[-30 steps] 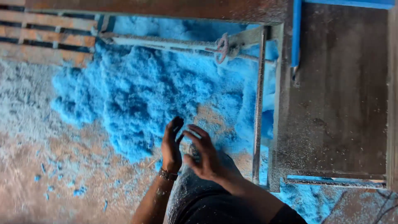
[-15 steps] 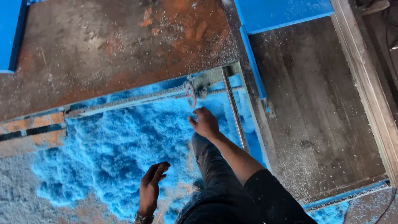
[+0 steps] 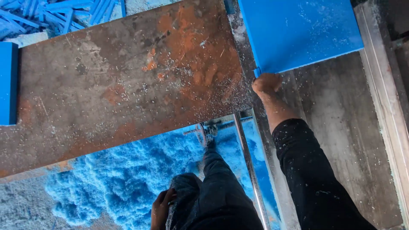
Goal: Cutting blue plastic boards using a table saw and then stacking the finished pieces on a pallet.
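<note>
The flat blue rectangular foam board (image 3: 298, 32) lies on the grey metal table surface (image 3: 341, 127) at the upper right, directly ahead of my right hand (image 3: 266, 83). Its near left corner is where that hand meets it: my fingers are curled around the corner edge, gripping the board. The board runs away from the hand up and to the right, its long side tilted slightly against the table's edge rail (image 3: 383, 98). My right arm in its black sleeve (image 3: 306, 170) reaches straight forward to it.

My left hand (image 3: 161, 204) is low in the view, well apart from the board, resting against my dark trouser leg (image 3: 213, 187); whether it is clenched or loose I cannot tell. The right hand is plainly the nearer one.

To the left of the board lies a wide rusty brown steel plate (image 3: 128, 81), dusted with pale shavings. Below it, on the floor, is a heap of blue foam dust (image 3: 128, 179). A second blue slab (image 3: 8, 83) shows at the far left edge, and blue offcut strips (image 3: 64, 12) lie at the upper left
</note>
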